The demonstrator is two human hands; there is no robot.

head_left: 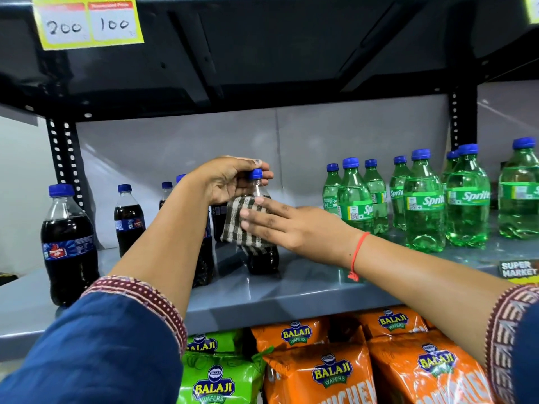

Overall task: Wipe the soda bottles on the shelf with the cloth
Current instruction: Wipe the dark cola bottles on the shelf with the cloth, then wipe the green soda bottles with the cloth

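Note:
A dark cola bottle with a blue cap stands upright on the grey shelf. My left hand grips its cap and neck from above. My right hand presses a brown-and-white checked cloth flat against the bottle's side, fingers stretched out over it. Other cola bottles stand to the left: one near the front and another further back; more are partly hidden behind my left forearm. Several green Sprite bottles stand grouped on the right of the shelf.
A black upper shelf hangs low overhead with a yellow price tag. Black perforated uprights flank the bay. Orange and green Balaji wafer bags fill the shelf below. A "Super Market" label sits at the right edge.

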